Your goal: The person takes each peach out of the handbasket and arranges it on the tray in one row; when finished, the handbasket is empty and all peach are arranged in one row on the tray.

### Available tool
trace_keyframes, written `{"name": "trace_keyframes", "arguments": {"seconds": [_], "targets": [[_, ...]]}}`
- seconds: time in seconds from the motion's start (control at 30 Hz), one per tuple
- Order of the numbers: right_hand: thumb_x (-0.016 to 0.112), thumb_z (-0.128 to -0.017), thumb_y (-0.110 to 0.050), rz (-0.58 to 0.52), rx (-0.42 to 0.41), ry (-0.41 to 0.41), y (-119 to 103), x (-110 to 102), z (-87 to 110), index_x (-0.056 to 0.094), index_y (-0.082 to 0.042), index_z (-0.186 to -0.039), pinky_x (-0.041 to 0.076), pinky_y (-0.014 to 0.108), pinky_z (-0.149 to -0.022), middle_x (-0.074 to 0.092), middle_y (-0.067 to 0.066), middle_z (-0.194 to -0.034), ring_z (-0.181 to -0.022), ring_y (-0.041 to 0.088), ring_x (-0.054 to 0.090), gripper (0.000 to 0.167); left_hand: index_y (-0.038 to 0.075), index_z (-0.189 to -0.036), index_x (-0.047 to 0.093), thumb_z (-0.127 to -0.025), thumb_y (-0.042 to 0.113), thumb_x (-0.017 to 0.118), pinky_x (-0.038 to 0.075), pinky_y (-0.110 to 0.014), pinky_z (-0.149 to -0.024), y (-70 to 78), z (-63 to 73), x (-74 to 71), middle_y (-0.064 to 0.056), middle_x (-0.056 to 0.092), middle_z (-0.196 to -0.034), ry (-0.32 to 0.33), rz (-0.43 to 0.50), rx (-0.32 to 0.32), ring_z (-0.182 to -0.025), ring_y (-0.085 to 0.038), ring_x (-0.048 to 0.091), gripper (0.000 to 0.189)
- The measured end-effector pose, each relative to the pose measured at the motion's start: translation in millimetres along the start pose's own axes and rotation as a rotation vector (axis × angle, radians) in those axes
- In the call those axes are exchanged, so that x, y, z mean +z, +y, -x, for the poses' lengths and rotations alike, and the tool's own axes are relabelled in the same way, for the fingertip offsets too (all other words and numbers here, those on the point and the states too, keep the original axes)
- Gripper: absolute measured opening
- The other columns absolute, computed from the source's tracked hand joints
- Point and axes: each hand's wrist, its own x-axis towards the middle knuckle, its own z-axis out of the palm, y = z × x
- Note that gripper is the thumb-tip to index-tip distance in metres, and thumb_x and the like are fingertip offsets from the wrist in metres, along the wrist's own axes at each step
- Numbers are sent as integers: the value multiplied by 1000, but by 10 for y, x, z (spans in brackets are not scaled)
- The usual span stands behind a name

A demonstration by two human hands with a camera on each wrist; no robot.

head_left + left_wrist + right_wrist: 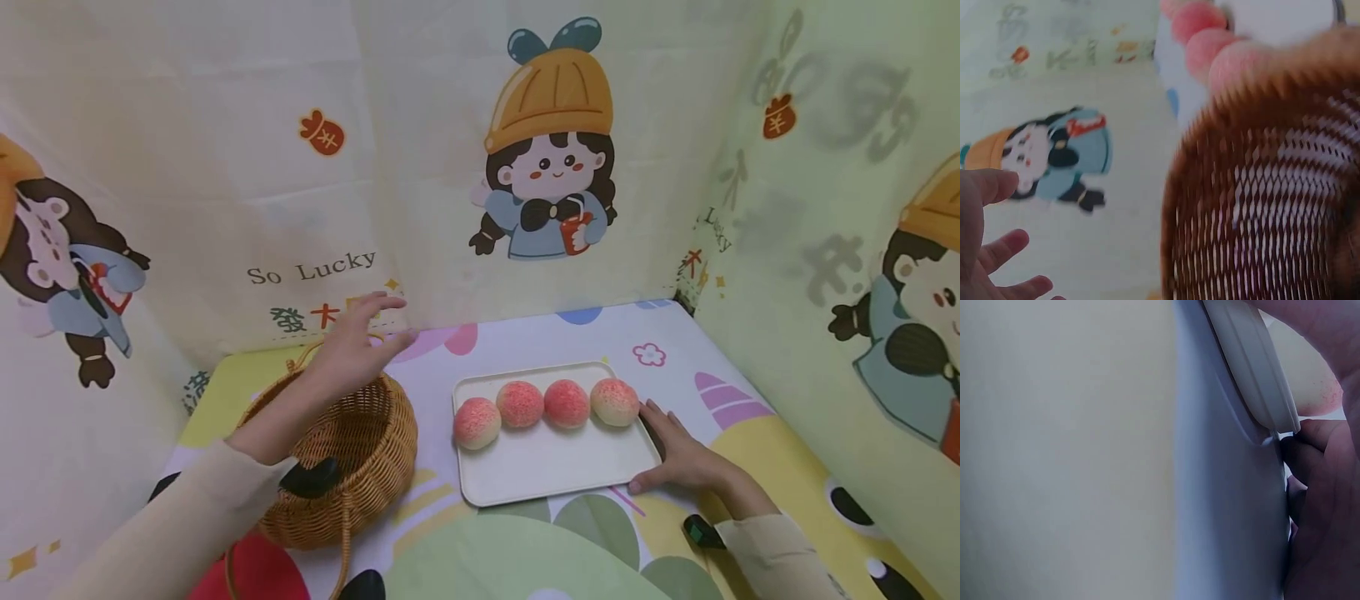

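My left hand (356,354) hovers over the wicker basket (401,450) with fingers spread and nothing in them. In the left wrist view that hand (985,250) appears beside the basket's woven wall (1235,206). The basket's visible inside holds nothing. My right hand (682,454) holds the right front corner of a white rectangular tray (547,471), thumb at the front edge and fingers along the right side. In the right wrist view the tray's rim (1260,375) lies between thumb and fingers. Several round, pink-and-cream peaches (566,404) sit in a row along the tray's back half.
A patterned cloth (540,550) covers the table. Printed fabric walls (420,167) stand behind and on both sides. The basket's thin handle (345,542) hangs down its front. A small dark object (702,531) is at the right sleeve cuff.
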Motion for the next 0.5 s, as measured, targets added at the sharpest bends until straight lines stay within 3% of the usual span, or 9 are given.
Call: {"name": "trace_keyframes", "arguments": {"seconds": [0.1, 0.2, 0.33, 0.5], "targets": [[95, -63, -39, 14, 4, 9, 4, 10, 8, 20, 5, -157, 3, 80, -104, 5, 40, -158, -138, 69, -4, 128, 14, -147, 50, -98, 49, 63, 22, -69, -110, -188, 173, -241, -15, 30, -161, 52, -20, -24, -147, -43, 24, 62], [96, -63, -38, 15, -7, 18, 26, 6, 18, 20, 6, -156, 3, 80, -104, 6, 41, -158, -138, 69, -4, 129, 10, -149, 46, -97, 51, 62, 24, -70, -108, -357, 327, -358, -18, 32, -159, 88, -37, -54, -146, -44, 25, 68], [92, -69, -39, 15, 6, 2, 66, -34, 31, 17, 6, -157, 3, 79, -104, 4, 39, -159, -139, 68, -5, 125, 9, -156, 36, -97, 56, 60, 21, -74, -108, -515, 444, -386, -23, 27, -161, 80, -102, -84, -146, -48, 21, 79], [73, -90, -41, -65, 40, -64, -3, -190, -29, 8, 6, -159, 5, 74, -109, 4, 34, -162, -145, 59, -1, 106, 14, -163, 19, -94, 67, 54, 3, -77, -108, -566, 464, -372, -28, 7, -164, 59, -310, -83, -146, -56, 10, 94]]}}
